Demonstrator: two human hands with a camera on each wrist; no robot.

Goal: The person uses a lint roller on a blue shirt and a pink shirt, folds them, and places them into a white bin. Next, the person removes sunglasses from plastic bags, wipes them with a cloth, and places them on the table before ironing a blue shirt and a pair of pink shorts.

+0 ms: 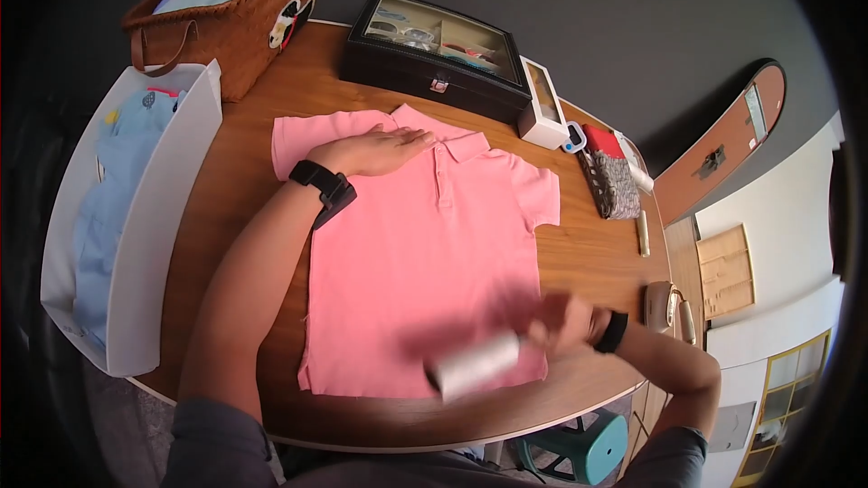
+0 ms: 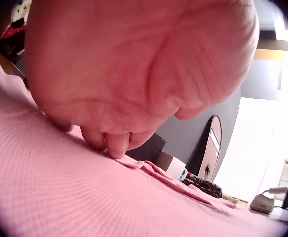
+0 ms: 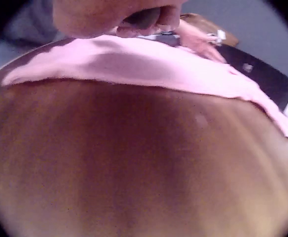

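Observation:
A pink polo shirt (image 1: 398,253) lies spread flat on the wooden table, its collar away from me. My left hand (image 1: 378,152) rests on it just below the collar, fingers extended; in the left wrist view the fingertips of that hand (image 2: 144,64) touch the pink cloth. My right hand (image 1: 562,322) grips a lint roller (image 1: 476,365) by its handle, blurred, with the white roll over the shirt's lower right part. Most of the handle is hidden in the curled fingers, and its dark end (image 3: 143,19) shows in the right wrist view.
Left of the shirt stands a white bin (image 1: 154,244) of blue clothes, with a brown basket (image 1: 244,50) behind. A black glass-topped case (image 1: 434,81) and a white box (image 1: 542,117) stand at the back. Folded knitwear (image 1: 615,185) and a small appliance (image 1: 663,305) line the right edge.

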